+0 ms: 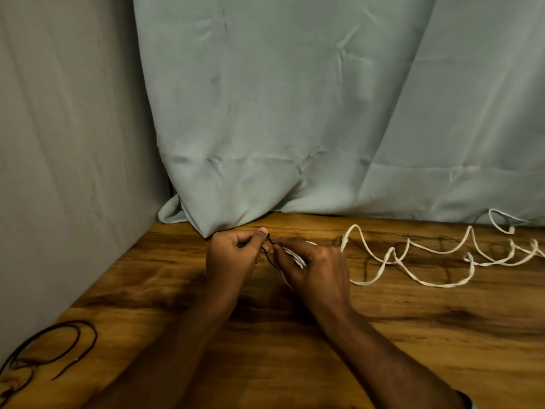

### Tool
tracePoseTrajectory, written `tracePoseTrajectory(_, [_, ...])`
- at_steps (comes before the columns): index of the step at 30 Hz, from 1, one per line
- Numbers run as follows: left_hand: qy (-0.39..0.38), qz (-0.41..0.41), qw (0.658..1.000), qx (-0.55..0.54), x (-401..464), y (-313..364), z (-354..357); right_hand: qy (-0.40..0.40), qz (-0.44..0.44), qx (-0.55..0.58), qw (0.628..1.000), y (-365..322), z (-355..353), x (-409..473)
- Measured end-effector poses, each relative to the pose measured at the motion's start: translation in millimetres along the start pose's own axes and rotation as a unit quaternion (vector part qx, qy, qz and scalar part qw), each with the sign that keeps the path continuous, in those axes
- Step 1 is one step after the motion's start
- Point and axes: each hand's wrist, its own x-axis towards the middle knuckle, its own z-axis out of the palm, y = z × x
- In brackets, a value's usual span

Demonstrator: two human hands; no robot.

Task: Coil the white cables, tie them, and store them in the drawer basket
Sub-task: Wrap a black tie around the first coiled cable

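Both hands meet over the wooden table (383, 326) near the curtain's hem. My right hand (312, 270) grips a small bundle of coiled white cable (298, 256), mostly hidden by its fingers. My left hand (233, 255) pinches a thin dark tie (269, 255) that runs across to the bundle. A second white cable (413, 261) lies loose in wavy loops on the table to the right, apart from both hands. No drawer basket is in view.
A pale green curtain (295, 128) hangs behind the table, its hem resting on the far edge. Several thin dark ties (50, 349) lie in loops at the table's near left corner. A grey wall (59, 172) borders the left side.
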Motion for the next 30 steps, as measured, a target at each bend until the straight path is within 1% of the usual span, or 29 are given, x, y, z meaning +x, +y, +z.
tracePoseTrajectory(6, [0.001, 0.009, 1.0, 0.01, -2.3, 3.5, -0.6, 0.003, -0.001, -0.031, 1.0, 0.3, -1.2, 0.4])
tracePoseTrajectory(10, [0.017, 0.043, 0.997, 0.061, -6.0, 4.1, -1.8, 0.018, 0.003, -0.051, 0.999, -2.4, -1.9, 0.0])
tracePoseTrajectory(12, [0.024, 0.046, 0.996, 0.072, -7.6, 5.8, -3.0, 0.022, 0.002, -0.055, 0.998, -3.0, -1.8, -0.3])
tracePoseTrajectory(19, [0.033, 0.065, 0.993, 0.089, -10.7, 8.1, -2.9, -0.003, -0.003, -0.043, 0.999, -2.8, 0.3, -1.1])
tracePoseTrajectory(30, [0.035, 0.055, 0.993, 0.096, -13.6, 8.9, -1.5, -0.01, -0.004, -0.048, 0.999, -4.3, -1.7, -1.1])
